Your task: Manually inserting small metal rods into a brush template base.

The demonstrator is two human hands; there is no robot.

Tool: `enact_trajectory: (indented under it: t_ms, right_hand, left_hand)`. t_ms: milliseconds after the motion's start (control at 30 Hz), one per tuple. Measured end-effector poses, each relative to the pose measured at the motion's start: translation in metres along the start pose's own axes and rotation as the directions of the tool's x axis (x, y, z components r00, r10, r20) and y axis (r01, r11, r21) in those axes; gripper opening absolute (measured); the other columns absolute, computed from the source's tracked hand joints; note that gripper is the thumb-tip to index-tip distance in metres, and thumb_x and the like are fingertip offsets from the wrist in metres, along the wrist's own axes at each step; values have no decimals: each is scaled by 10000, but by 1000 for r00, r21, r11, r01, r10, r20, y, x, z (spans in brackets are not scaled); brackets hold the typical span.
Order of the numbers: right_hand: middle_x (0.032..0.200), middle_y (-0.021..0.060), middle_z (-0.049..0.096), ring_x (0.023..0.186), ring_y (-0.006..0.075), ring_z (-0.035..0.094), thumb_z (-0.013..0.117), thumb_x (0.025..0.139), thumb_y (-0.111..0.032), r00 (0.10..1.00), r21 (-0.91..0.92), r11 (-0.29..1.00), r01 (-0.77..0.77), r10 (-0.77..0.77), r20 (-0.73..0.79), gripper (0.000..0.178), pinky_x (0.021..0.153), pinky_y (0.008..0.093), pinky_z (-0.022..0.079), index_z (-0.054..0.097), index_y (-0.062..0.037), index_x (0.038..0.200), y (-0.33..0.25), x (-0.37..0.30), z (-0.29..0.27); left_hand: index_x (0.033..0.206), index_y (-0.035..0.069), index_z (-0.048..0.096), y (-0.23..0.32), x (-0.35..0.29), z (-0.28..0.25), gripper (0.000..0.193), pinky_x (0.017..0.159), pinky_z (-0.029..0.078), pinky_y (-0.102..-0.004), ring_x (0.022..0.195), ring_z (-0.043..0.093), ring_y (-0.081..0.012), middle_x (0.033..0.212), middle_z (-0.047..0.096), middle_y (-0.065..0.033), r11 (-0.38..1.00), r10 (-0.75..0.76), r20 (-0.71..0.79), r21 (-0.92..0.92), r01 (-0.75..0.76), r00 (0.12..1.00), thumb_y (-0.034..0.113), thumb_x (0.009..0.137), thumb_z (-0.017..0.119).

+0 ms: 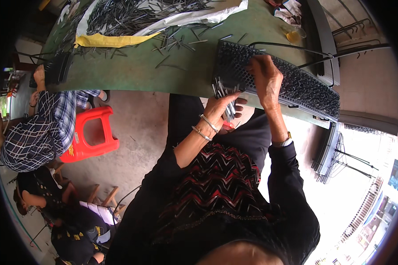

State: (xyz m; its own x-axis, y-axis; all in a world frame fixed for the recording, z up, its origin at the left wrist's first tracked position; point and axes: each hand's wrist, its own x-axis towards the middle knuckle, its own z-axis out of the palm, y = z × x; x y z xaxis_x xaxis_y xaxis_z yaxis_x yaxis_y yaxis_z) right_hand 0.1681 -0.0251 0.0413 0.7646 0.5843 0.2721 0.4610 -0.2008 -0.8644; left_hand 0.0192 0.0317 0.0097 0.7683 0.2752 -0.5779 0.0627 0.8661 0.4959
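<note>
My left hand [217, 107] is closed round a bundle of thin, dark and silvery metal rods [231, 110] at the table's near edge. The rods fan out past its fingers at both ends. Over a long black rack [303, 90] full of small holes, my right hand [267, 81] is bent down with its fingertips pinched together. Whatever those fingers hold, if anything, is too small to make out. Many dark pieces stand packed in the rack's right part, and open holes show towards its left end.
A white sack [185, 20] with a yellow edge lies spread on the green table [119, 73], heaped with thin rods [132, 15]. Loose rods [174, 42] are strewn beside it. A black wire frame [292, 48] arches behind the rack. A red stool [95, 134] and co-workers [40, 128] are at left.
</note>
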Motion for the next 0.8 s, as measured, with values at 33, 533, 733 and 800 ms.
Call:
enact_trajectory:
  t_ms: [33, 533, 733, 800]
  right_hand:
    - [802, 58, 665, 735, 105, 658, 578, 898, -56, 1000, -1, 1000, 0, 0, -1, 87, 642, 235, 508, 608, 0, 958, 3, 1, 2]
    - [784, 76, 604, 735, 198, 647, 641, 840, -63, 976, -365, 906, 216, -213, 47, 81, 644, 289, 497, 643, -63, 921, 4, 4, 6]
    - [912, 72, 584, 795, 268, 611, 684, 812, -177, 948, -482, 817, 318, -278, 154, 118, 650, 368, 496, 681, -142, 925, 4, 11, 6]
    - [904, 66, 585, 795, 263, 610, 687, 808, -184, 936, -509, 785, 352, -291, 199, 123, 655, 362, 495, 687, -152, 926, 3, 15, 3]
  left_hand:
    - [990, 37, 634, 1, 1, 1, 228, 480, 505, -285, 619, 633, -161, 812, 691, -129, 999, 27, 9, 31, -27, 1000, 190, 832, 692]
    - [882, 18, 647, -1, -2, 2, 134, 465, 452, -265, 590, 613, -139, 719, 672, -97, 992, 124, -100, 1, -125, 987, 132, 823, 685]
    - [942, 44, 640, -1, -3, -2, 134, 499, 457, -258, 619, 617, -139, 759, 675, -86, 993, 118, -79, 7, -118, 990, 130, 843, 669]
    - [944, 42, 640, -2, -4, -1, 135, 500, 458, -258, 621, 618, -141, 760, 675, -88, 993, 118, -82, 8, -118, 990, 130, 845, 667]
